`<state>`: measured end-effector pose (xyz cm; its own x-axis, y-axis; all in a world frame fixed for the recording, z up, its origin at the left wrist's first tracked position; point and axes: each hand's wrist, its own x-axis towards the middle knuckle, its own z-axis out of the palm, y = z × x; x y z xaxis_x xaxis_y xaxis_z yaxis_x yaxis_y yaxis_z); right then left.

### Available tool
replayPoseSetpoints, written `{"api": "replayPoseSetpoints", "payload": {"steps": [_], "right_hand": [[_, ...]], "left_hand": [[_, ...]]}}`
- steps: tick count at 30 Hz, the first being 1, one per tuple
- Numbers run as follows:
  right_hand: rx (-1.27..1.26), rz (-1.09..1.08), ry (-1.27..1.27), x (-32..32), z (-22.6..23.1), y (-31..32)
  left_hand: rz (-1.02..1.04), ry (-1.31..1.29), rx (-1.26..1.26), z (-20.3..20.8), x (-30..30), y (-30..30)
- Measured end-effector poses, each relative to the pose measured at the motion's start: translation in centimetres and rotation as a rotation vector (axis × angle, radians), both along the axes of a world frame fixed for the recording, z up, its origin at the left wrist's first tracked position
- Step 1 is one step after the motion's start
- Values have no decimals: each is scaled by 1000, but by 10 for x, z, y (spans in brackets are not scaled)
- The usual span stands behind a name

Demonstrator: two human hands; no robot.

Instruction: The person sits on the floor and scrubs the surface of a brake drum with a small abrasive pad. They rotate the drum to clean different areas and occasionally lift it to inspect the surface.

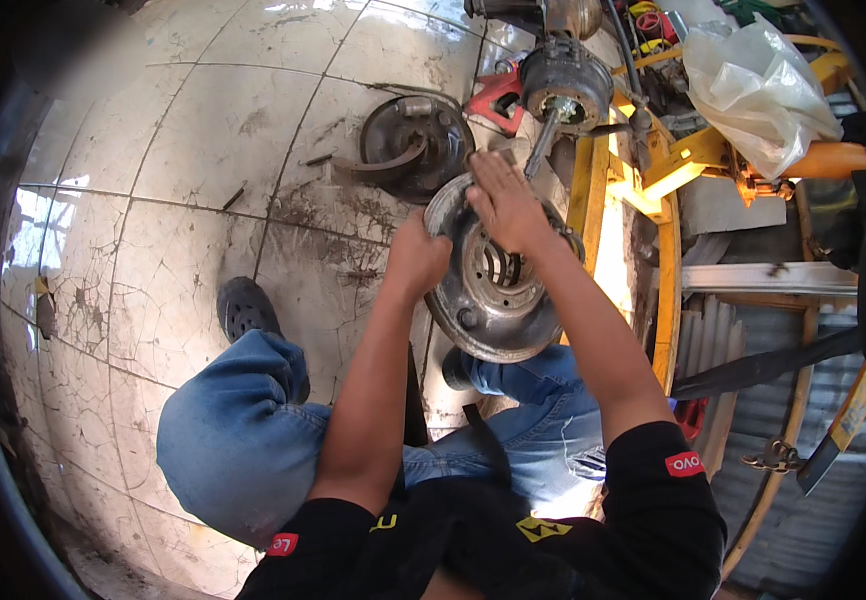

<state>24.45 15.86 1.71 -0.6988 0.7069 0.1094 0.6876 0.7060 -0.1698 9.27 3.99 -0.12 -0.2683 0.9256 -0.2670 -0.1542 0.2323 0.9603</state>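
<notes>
A round, worn metal brake backing plate (513, 322), with a large centre opening and smaller holes, is tilted up in front of my knees. My left hand (419, 258) is closed on its left rim, thumb on the near face. My right hand (509, 208) lies over its upper part with the fingers stretched out; the fingertips are slightly blurred, and whether anything lies under them is hidden. Just beyond, a second dark round brake plate (427, 135) rests on the tiled floor. A curved brake shoe (385, 168) lies across it.
A hub with a drum (565, 85) and a protruding shaft stands at the far side beside a red stand (497, 102). Yellow metal framing (667, 290) runs along my right. Clear plastic sheeting (753, 90) hangs over it. Cracked floor tiles (208, 150) spread to the left.
</notes>
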Motion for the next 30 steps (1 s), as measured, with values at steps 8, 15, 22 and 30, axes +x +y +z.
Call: {"api": "replayPoseSetpoints", "payload": {"steps": [8,15,22,30], "right_hand": [[-142,106,17,-27,10,-22],[-88,-30,-70,-16,7,-15],[-169,-288,-208,-19,30,-1],[-191,-352,-237,-20,28,0]], "left_hand": [[-42,24,-41,-2,1,3],[-52,-5,-7,-1,-2,4],[-46,7,-11,-5,-1,2],[-29,-19,6,3,-1,-2]]}}
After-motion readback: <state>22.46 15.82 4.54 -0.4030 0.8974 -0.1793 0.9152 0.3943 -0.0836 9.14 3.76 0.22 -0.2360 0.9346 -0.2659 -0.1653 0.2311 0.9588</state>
